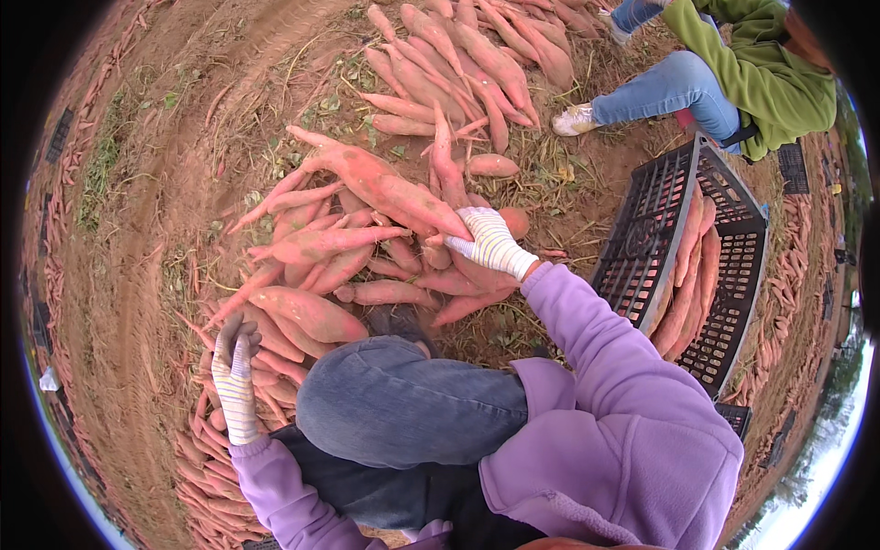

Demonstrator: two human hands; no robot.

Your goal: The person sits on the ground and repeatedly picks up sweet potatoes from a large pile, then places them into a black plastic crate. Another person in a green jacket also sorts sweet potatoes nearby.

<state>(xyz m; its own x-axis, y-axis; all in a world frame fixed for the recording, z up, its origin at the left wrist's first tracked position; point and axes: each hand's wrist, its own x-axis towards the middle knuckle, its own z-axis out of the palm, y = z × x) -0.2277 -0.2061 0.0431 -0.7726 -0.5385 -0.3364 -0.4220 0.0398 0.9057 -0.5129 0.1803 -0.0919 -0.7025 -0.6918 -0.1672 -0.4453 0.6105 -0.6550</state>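
Note:
Long reddish sweet potatoes lie heaped on the soil before me. My right hand (489, 240), in a striped glove, is at the tapered end of a large sweet potato (385, 185) that slants across the top of the heap; its fingertips are partly hidden, and the grip is unclear. Over the heap's lower left, beside a thick sweet potato (309, 313), my left hand (236, 350) is raised with bent fingers and holds nothing. To the right, a black plastic crate (643, 230) stands tilted with several sweet potatoes (691, 282) inside.
Another heap of sweet potatoes (467, 62) lies beyond. At the upper right sits a co-worker in a green jacket (770, 82), one shoe (576, 120) near that heap. Dry vines and bare soil (172, 172) spread to the left. More sweet potatoes (213, 481) lie at the lower left.

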